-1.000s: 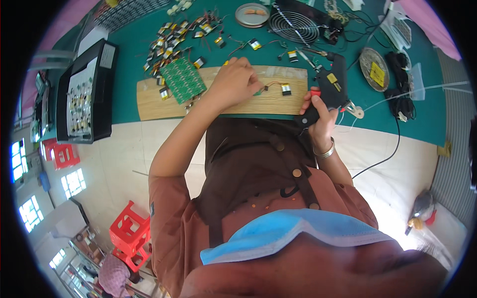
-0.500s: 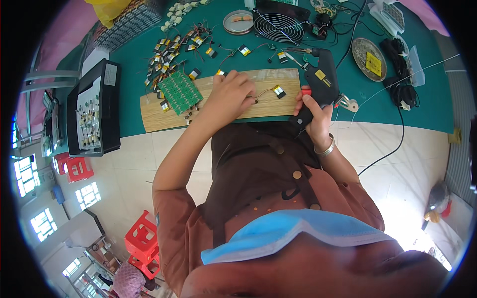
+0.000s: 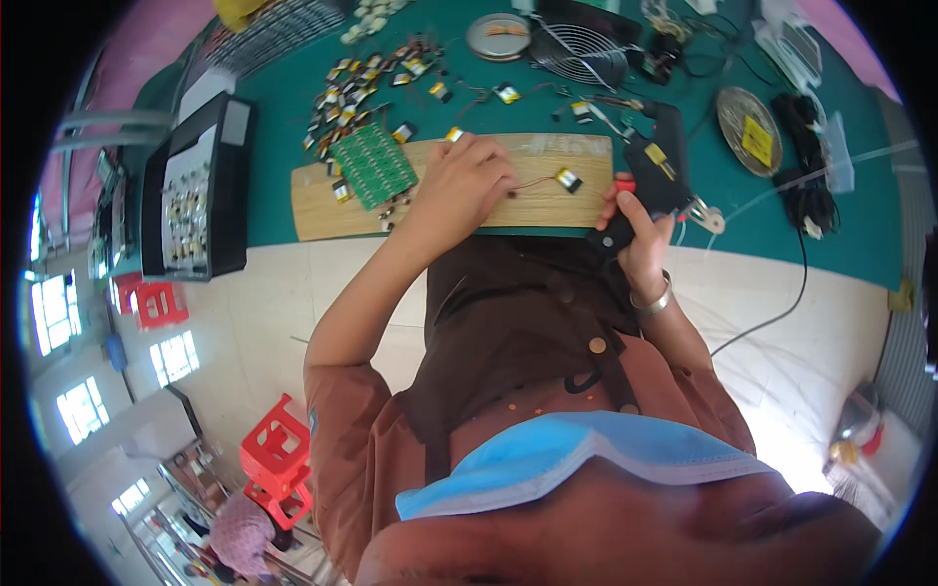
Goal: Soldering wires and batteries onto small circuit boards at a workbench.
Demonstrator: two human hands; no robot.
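Currently, in the head view, the left hand [image 3: 467, 181] is curled down over the wooden board [image 3: 565, 211]; the small green piece visible at its fingertips a second ago is covered, and the battery [image 3: 568, 180] on thin reddish wires [image 3: 535, 183] has turned to a tilt. This suggests that the left hand is adjusting the wired end; whether its fingers grip anything cannot be told. The battery lies on the board, between the hands. The right hand [image 3: 640, 230] grips a black, gun-shaped tool [image 3: 662, 156], as before. Materials: pale grained wood, a flat block-shaped battery, a rectangular green circuit sheet [image 3: 374, 166] and a round metal dish [image 3: 738, 105].
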